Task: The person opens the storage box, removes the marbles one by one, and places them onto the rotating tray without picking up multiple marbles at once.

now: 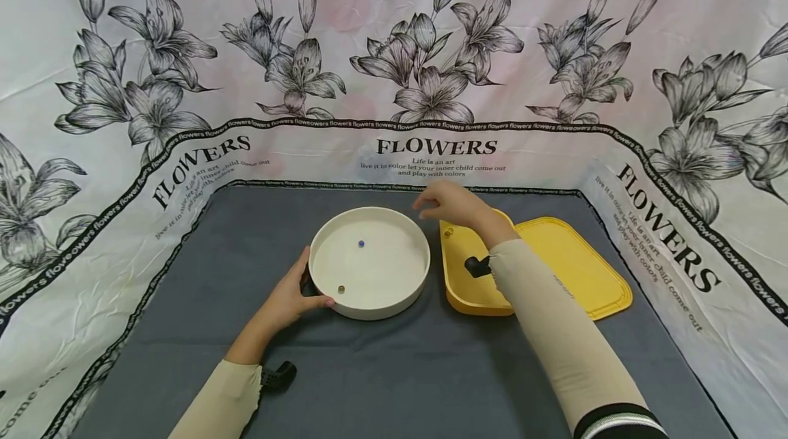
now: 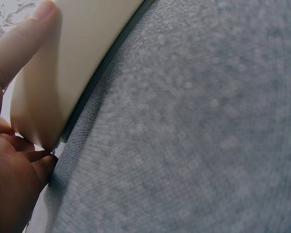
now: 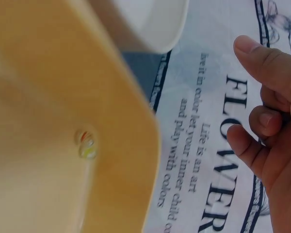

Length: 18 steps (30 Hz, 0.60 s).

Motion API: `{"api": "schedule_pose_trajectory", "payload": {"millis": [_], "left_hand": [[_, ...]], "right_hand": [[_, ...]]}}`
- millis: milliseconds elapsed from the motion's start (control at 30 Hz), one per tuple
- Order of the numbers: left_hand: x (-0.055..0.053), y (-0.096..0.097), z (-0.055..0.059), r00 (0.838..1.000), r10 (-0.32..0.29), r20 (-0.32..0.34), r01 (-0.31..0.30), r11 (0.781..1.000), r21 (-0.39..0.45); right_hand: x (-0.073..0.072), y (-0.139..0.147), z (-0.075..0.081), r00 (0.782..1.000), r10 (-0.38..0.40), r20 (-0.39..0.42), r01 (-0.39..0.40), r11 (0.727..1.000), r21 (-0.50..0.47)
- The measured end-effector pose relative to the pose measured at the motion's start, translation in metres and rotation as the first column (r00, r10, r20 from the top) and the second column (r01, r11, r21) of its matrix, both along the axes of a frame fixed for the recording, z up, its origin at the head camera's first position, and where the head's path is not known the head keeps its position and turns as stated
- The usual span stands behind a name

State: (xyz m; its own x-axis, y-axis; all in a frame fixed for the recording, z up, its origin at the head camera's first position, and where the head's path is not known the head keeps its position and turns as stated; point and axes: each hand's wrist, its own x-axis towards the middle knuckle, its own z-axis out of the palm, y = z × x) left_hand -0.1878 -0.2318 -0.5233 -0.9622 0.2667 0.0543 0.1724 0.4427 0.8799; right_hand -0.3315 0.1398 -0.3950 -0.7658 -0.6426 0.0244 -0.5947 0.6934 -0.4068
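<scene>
A round white dish (image 1: pixel 394 268) stands on the grey cloth, with a blue marble (image 1: pixel 361 243) and a brownish marble (image 1: pixel 341 289) apart on its floor. My left hand (image 1: pixel 294 290) grips its left side, thumb at the rim; in the left wrist view the fingers reach the lower edge of its wall (image 2: pixel 48 82). Above the far left corner of a yellow box (image 1: pixel 468 282) my right hand (image 1: pixel 454 204) hovers, fingers bent and nothing between them. Clear marbles with coloured swirls (image 3: pixel 87 144) lie in that box's corner, below the hand.
A yellow lid (image 1: pixel 572 264) lies at the box's right, partly hidden by my right sleeve (image 1: pixel 554 323). The grey cloth (image 1: pixel 394 377) has a white flower-printed border (image 1: pixel 431 158) that rises behind and at both sides.
</scene>
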Motion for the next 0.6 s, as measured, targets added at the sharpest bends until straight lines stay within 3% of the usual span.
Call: {"api": "schedule_pose_trajectory", "payload": {"millis": [267, 600], "left_hand": [[0.001, 0.000, -0.001, 1.000, -0.016, -0.007, 0.016, 1.000, 0.003], [0.000, -0.001, 0.000, 1.000, 0.003, -0.013, -0.003, 1.000, -0.009]], "right_hand": [[0.001, 0.025, -0.015, 0.993, -0.087, 0.080, 0.089, 0.996, -0.026], [-0.003, 0.053, -0.032, 0.988, -0.134, 0.075, 0.137, 0.990, -0.035]]}}
